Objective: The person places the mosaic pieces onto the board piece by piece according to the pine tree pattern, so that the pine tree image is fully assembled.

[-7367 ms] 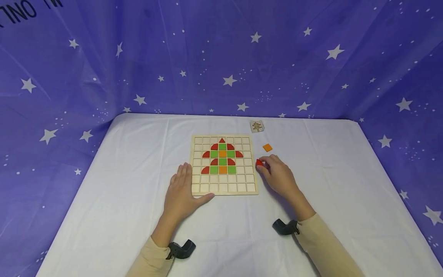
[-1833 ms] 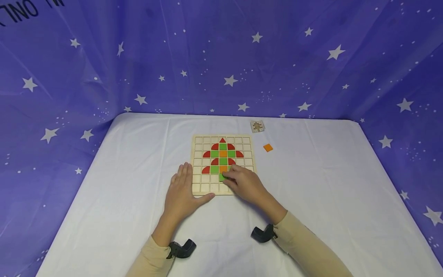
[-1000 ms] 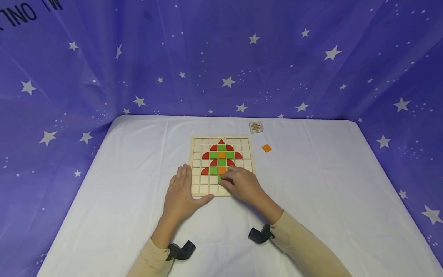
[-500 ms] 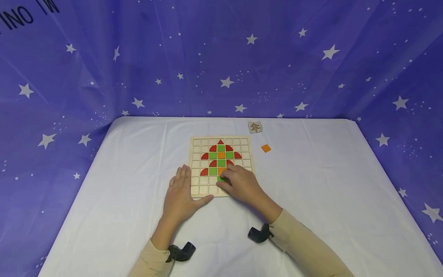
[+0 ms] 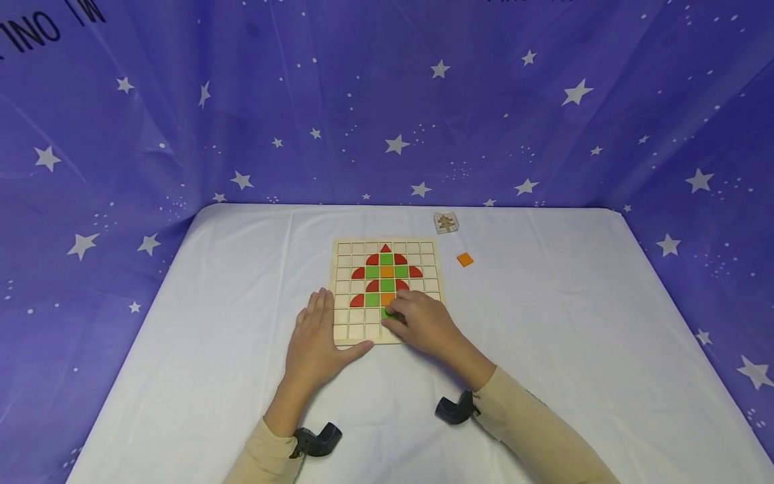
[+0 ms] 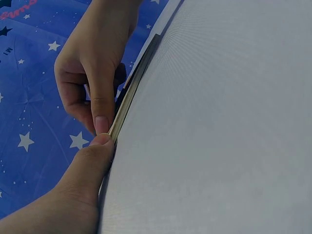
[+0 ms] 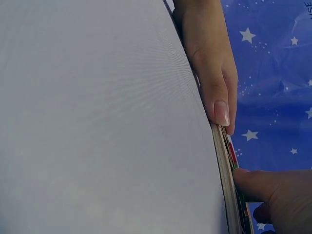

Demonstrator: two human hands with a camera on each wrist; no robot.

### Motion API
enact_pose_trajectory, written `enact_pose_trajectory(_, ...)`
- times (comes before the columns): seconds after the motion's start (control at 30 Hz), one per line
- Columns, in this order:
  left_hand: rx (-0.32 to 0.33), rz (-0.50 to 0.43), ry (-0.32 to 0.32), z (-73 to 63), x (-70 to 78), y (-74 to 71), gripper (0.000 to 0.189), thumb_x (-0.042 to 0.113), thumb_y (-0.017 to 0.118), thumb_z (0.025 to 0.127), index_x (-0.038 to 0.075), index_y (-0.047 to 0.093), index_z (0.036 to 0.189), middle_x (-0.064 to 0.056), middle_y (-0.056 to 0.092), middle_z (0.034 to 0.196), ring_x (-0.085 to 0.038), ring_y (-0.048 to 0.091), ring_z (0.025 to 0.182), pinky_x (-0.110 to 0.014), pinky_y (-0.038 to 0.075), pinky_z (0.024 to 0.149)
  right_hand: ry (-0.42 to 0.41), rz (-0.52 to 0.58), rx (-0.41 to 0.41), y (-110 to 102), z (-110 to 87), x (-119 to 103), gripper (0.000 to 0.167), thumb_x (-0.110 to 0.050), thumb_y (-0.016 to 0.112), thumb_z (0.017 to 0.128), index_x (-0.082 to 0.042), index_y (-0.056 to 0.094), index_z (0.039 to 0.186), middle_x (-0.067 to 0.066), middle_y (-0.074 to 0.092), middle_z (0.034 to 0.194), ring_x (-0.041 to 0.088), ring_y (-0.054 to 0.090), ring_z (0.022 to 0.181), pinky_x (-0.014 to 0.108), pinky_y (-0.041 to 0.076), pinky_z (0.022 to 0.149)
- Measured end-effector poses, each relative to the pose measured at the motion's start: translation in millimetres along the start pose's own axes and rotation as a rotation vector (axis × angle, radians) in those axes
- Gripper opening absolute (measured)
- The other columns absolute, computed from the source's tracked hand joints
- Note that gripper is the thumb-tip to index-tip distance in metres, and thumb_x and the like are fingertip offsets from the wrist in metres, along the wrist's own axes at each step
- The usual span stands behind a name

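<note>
A wooden grid board (image 5: pixel 357 331) lies on the white cloth, its red, green and orange pieces forming a tree topped by a red triangle (image 5: pixel 385 249). My left hand (image 5: pixel 317 336) rests along the board's left side, fingers straight, thumb (image 6: pixel 95 151) at the front edge. Over the lower rows, my right hand (image 5: pixel 426 326) pinches a green square tile (image 5: pixel 385 314) in the middle column, just below an orange square (image 5: pixel 387 298). The right thumb (image 7: pixel 248 181) shows at the board's edge in the right wrist view. The right hand covers the board's lower right squares.
A loose orange square (image 5: pixel 465 259) lies on the white cloth (image 5: pixel 544 302) right of the board. Behind it is a small card (image 5: pixel 446 222) with a printed tree pattern. A purple star-printed curtain (image 5: pixel 338 101) hangs round the table's back and sides.
Earlier my right hand held a red piece right of the board. Since then it has moved left over the board with the green tile, making small shifts there. The left hand stays put.
</note>
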State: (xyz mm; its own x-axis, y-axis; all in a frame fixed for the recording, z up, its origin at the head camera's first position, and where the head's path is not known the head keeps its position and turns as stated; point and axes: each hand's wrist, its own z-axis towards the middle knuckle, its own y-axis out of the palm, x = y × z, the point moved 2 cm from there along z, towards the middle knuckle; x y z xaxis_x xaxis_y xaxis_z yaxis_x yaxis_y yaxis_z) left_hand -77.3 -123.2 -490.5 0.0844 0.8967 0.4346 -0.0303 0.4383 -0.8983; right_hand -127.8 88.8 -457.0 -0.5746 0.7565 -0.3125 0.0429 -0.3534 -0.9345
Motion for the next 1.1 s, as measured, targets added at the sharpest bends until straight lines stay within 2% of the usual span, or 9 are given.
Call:
enact_pose_trajectory(0.2, -0.02, -0.01, -0.012, -0.4, 1.5, -2.5, 0.126, 0.082, 0.062, 0.073, 0.001, 0.015, 0.158, -0.015, 0.014, 0.167, -0.031, 0.011, 0.156, -0.05, 0.02, 0.123, 0.011, 0.035, 0.0, -3.4, -4.9, 5.1, 0.023, -0.04, 0.074, 0.088, -0.023, 0.077, 0.103, -0.014, 0.06, 0.085, 0.003, 0.051, 0.073, 0.021, 0.046, 0.064)
enact_pose_trajectory(0.37, -0.032, -0.021, -0.016, -1.2, 1.4, -4.6, 0.126, 0.08, 0.064, 0.073, 0.001, 0.014, 0.158, -0.015, 0.013, 0.167, -0.03, 0.009, 0.156, -0.049, 0.018, 0.124, 0.064, 0.097, 0.048, -11.1, -9.4, 18.5, 0.029, -0.04, 0.074, 0.089, -0.021, 0.075, 0.111, -0.014, 0.056, 0.081, 0.004, 0.048, 0.07, 0.022, 0.042, 0.06)
enact_pose_trajectory(0.47, -0.033, -0.016, -0.016, -1.3, 1.0, -4.4, 0.126, 0.08, 0.064, 0.073, 0.002, 0.014, 0.159, -0.014, 0.012, 0.167, -0.031, 0.009, 0.156, -0.049, 0.018, 0.124, 0.118, 0.134, 0.068, -16.7, -12.0, 35.2, 0.034, -0.038, 0.074, 0.089, -0.019, 0.073, 0.116, -0.011, 0.054, 0.079, 0.007, 0.048, 0.069, 0.024, 0.04, 0.059)
enact_pose_trajectory(0.6, -0.028, -0.023, -0.014, -1.2, 0.8, -3.9, 0.126, 0.081, 0.063, 0.073, 0.003, 0.014, 0.159, -0.014, 0.012, 0.167, -0.03, 0.009, 0.156, -0.049, 0.018, 0.124, 0.231, 0.161, 0.082, -24.5, -15.8, 65.7, 0.042, -0.039, 0.072, 0.09, -0.016, 0.068, 0.126, -0.006, 0.055, 0.08, 0.012, 0.049, 0.072, 0.028, 0.039, 0.06)
enact_pose_trajectory(0.67, -0.026, -0.027, -0.012, -1.1, 0.8, -3.6, 0.126, 0.081, 0.064, 0.072, 0.003, 0.014, 0.159, -0.014, 0.013, 0.167, -0.03, 0.01, 0.156, -0.05, 0.018, 0.124, 0.296, 0.139, 0.098, -28.3, -17.7, 82.3, 0.047, -0.041, 0.07, 0.091, -0.015, 0.065, 0.13, -0.004, 0.056, 0.081, 0.014, 0.05, 0.075, 0.03, 0.039, 0.063)
enact_pose_trajectory(0.87, -0.028, -0.028, -0.011, -1.0, 0.6, -3.2, 0.127, 0.081, 0.064, 0.072, 0.002, 0.014, 0.159, -0.014, 0.012, 0.167, -0.031, 0.01, 0.156, -0.05, 0.018, 0.124, 0.459, 0.07, 0.19, -37.2, -24.2, 123.8, 0.056, -0.042, 0.071, 0.09, -0.011, 0.06, 0.136, 0.002, 0.056, 0.08, 0.023, 0.051, 0.078, 0.033, 0.037, 0.059)
enact_pose_trajectory(0.97, -0.029, -0.026, -0.011, -0.9, 0.3, -3.2, 0.127, 0.081, 0.064, 0.072, 0.003, 0.014, 0.159, -0.014, 0.012, 0.167, -0.031, 0.009, 0.156, -0.05, 0.018, 0.124, 0.502, 0.063, 0.217, -38.1, -25.4, 135.8, 0.061, -0.042, 0.072, 0.089, -0.006, 0.058, 0.137, 0.005, 0.056, 0.08, 0.026, 0.05, 0.079, 0.033, 0.036, 0.06)
enact_pose_trajectory(1.1, -0.029, -0.027, -0.012, -0.9, 0.5, -3.6, 0.127, 0.081, 0.064, 0.072, 0.003, 0.013, 0.159, -0.014, 0.012, 0.167, -0.031, 0.009, 0.156, -0.05, 0.018, 0.124, 0.513, 0.045, 0.221, -35.9, -23.0, 142.8, 0.06, -0.045, 0.072, 0.089, -0.004, 0.061, 0.131, 0.006, 0.054, 0.078, 0.027, 0.049, 0.078, 0.033, 0.035, 0.061)
